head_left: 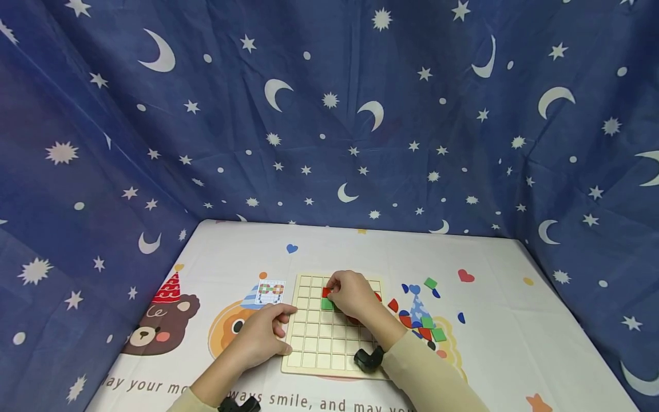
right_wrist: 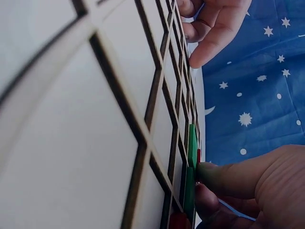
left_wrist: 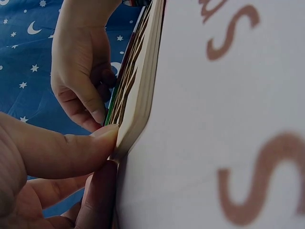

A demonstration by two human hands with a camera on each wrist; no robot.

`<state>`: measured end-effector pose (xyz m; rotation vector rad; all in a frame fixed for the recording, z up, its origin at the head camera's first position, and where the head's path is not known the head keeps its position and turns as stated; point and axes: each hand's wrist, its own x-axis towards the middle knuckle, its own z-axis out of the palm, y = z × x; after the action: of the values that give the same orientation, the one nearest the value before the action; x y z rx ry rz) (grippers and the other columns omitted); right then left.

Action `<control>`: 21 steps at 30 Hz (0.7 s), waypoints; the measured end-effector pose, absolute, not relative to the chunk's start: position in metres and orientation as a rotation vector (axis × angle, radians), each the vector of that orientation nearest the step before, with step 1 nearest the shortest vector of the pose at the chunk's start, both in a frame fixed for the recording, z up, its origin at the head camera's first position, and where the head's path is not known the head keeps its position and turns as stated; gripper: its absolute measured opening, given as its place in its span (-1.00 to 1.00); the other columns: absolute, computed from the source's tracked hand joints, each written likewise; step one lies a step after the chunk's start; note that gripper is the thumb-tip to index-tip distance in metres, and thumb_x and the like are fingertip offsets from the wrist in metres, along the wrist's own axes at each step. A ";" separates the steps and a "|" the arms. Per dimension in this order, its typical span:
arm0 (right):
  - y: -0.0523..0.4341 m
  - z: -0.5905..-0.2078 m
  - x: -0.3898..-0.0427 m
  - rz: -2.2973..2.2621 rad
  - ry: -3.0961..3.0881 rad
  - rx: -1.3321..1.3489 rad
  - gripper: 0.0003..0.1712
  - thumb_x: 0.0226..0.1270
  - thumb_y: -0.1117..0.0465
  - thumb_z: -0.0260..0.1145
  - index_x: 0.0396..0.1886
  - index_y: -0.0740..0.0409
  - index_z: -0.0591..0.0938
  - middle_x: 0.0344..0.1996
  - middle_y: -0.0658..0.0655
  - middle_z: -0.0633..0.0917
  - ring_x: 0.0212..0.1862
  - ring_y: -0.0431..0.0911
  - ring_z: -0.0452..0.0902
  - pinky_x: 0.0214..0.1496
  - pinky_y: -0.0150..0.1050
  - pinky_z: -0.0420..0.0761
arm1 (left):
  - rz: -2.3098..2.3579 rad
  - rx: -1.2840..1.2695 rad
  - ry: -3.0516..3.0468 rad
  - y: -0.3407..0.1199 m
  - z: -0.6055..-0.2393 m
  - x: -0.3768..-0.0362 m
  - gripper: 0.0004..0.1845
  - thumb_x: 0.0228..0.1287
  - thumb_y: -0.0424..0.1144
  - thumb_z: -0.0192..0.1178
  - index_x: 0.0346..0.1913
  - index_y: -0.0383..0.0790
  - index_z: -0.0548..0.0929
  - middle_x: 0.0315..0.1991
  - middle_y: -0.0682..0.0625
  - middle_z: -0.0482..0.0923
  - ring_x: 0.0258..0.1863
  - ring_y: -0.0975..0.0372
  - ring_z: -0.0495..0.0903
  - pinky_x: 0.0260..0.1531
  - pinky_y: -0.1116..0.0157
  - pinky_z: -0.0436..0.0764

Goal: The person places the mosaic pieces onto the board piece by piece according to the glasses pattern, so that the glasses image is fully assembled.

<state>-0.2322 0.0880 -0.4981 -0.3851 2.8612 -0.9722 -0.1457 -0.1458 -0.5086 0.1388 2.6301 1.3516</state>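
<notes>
A pale wooden grid board (head_left: 311, 344) lies on the table. My right hand (head_left: 355, 294) reaches over its upper part and pinches a small red piece (head_left: 326, 292) at the grid, just above a green square tile (head_left: 326, 304). In the right wrist view, the thumb and a finger meet at the red edge beside the standing-proud green tiles (right_wrist: 192, 145). More red pieces on the board are partly hidden under this hand. My left hand (head_left: 261, 337) touches the board's left edge, thumb and index finger spread along it, the other fingers loosely bent.
A small pattern card (head_left: 270, 292) lies left of the board's upper corner. Right of the board, loose red, green and blue pieces (head_left: 427, 323) are scattered on the printed white cloth (head_left: 494, 355). A blue curtain (head_left: 329, 114) with moons and stars surrounds the table.
</notes>
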 end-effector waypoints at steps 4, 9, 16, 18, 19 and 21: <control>0.088 -0.498 -0.232 -0.962 2.856 -0.385 -0.94 0.35 0.29 0.49 -0.23 0.04 0.79 -0.52 -0.07 0.60 -0.42 -0.16 0.46 -0.26 -0.23 0.45 | 1.350 0.138 2.629 -0.145 -0.509 -0.146 -0.14 -0.31 -0.56 0.67 0.25 -0.09 0.72 -0.13 0.03 0.55 -0.31 0.25 0.54 -0.29 0.37 0.50; 0.089 -0.496 -0.234 -0.967 2.839 -0.357 -0.93 0.35 0.29 0.51 -0.26 0.02 0.79 -0.51 -0.06 0.61 -0.40 -0.14 0.48 -0.26 -0.22 0.46 | 1.348 0.136 2.625 -0.146 -0.508 -0.146 -0.14 -0.30 -0.56 0.67 0.25 -0.10 0.71 -0.13 0.03 0.54 -0.31 0.24 0.54 -0.29 0.37 0.50; 0.088 -0.497 -0.237 -0.929 2.855 -0.308 -0.91 0.36 0.29 0.48 -0.30 0.00 0.78 -0.48 -0.05 0.64 -0.35 -0.10 0.51 -0.21 -0.18 0.50 | 1.355 0.126 2.617 -0.146 -0.507 -0.145 -0.13 -0.29 -0.57 0.67 0.26 -0.10 0.71 -0.12 0.02 0.54 -0.30 0.22 0.54 -0.30 0.36 0.50; 0.088 -0.498 -0.237 -0.918 2.867 -0.305 -0.90 0.35 0.30 0.48 -0.31 -0.01 0.78 -0.48 -0.06 0.65 -0.34 -0.10 0.51 -0.20 -0.18 0.50 | 1.355 0.130 2.617 -0.146 -0.507 -0.145 -0.13 -0.29 -0.57 0.67 0.26 -0.10 0.71 -0.12 0.02 0.55 -0.30 0.23 0.54 -0.30 0.36 0.50; 0.088 -0.498 -0.237 -0.918 2.868 -0.307 -0.90 0.34 0.31 0.48 -0.31 -0.01 0.79 -0.48 -0.06 0.65 -0.33 -0.10 0.51 -0.20 -0.19 0.51 | 1.356 0.130 2.616 -0.145 -0.508 -0.145 -0.13 -0.29 -0.56 0.67 0.26 -0.10 0.71 -0.12 0.02 0.55 -0.30 0.23 0.54 -0.30 0.36 0.50; 0.088 -0.498 -0.237 -0.919 2.862 -0.322 -0.90 0.33 0.31 0.48 -0.30 -0.01 0.80 -0.47 -0.06 0.66 -0.34 -0.11 0.51 -0.22 -0.20 0.51 | 1.352 0.130 2.620 -0.146 -0.508 -0.145 -0.13 -0.30 -0.56 0.67 0.26 -0.09 0.71 -0.13 0.03 0.55 -0.30 0.23 0.54 -0.30 0.36 0.50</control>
<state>-0.2375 0.0878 -0.4979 -0.3225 2.8623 -0.9189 -0.1454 -0.1457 -0.5077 0.1304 2.6199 1.3521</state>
